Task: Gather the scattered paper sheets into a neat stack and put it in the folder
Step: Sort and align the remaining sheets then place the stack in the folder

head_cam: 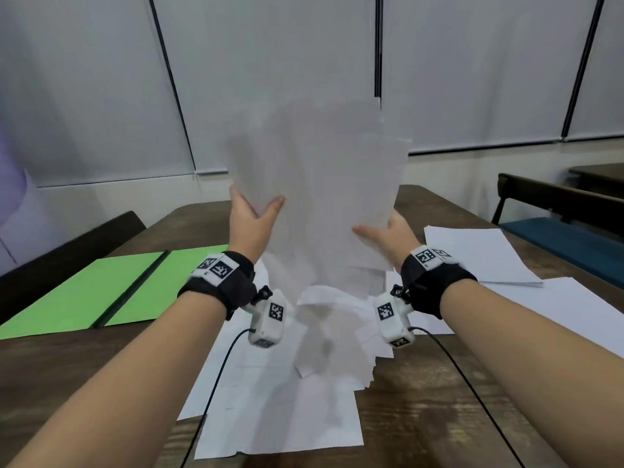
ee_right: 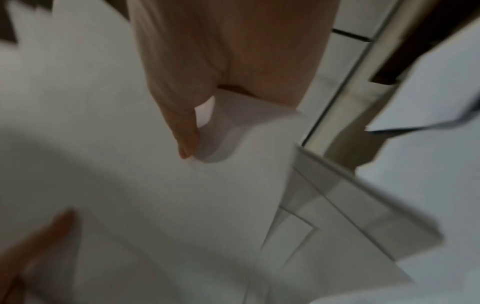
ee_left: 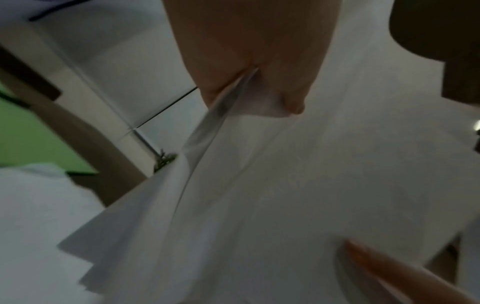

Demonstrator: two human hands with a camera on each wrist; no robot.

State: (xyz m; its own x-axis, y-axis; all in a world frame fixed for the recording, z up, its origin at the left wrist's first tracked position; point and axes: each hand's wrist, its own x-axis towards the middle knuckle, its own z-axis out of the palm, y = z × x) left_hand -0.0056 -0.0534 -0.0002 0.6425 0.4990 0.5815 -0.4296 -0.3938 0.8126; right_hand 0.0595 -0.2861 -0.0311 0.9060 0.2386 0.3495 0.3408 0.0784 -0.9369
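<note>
white paper stack (head_cam: 317, 184) held upright, left hand (head_cam: 250, 221) and right hand (head_cam: 388, 234) pinching its side edges.

The sheets (head_cam: 317, 184) are thin matt white paper, limp enough to bend. The desk (head_cam: 84, 373) is dark wood with a worn, streaky grain, and the folder (head_cam: 67, 298) on it looks like smooth matt green card with a black spine.

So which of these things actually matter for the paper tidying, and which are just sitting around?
Part of the job:
- held bundle of sheets, gripped by left hand and right hand
- loose sheets on the table
- green folder, lying open

Just lying about:
- wooden table
- blue-seated chair
</note>
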